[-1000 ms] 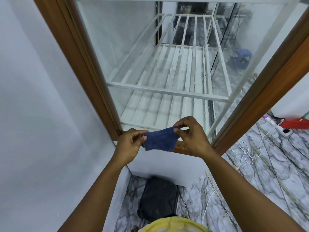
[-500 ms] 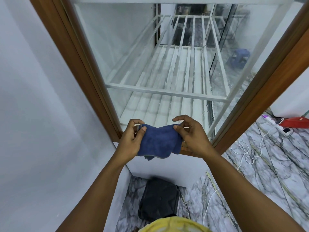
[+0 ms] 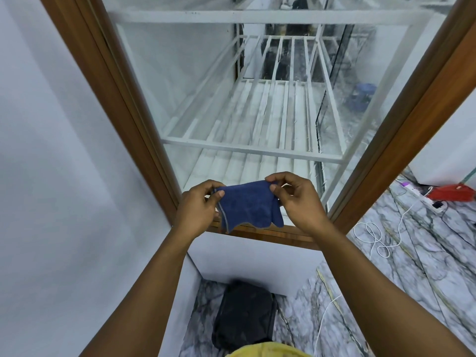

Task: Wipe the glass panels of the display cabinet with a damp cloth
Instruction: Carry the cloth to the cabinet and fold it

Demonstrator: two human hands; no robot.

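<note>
A blue cloth [image 3: 248,204] hangs spread between my two hands in front of the cabinet's lower edge. My left hand [image 3: 199,207] pinches its left top corner between thumb and fingers. My right hand [image 3: 296,199] pinches the right top corner. Behind them stands the display cabinet with a brown wooden frame [image 3: 123,99] and a glass front panel [image 3: 195,81]. White slatted metal shelves [image 3: 257,124] show through the glass. The cloth does not touch the glass.
A white wall [image 3: 51,176] stands close on the left. A black bag [image 3: 244,315] lies on the marble floor below my arms. White cables [image 3: 373,235], a power strip and a red object [image 3: 453,193] lie on the floor at the right.
The cloth went from bunched between my hands to unfolded and hanging flat. My hands moved slightly apart, and the view tilted up a little.
</note>
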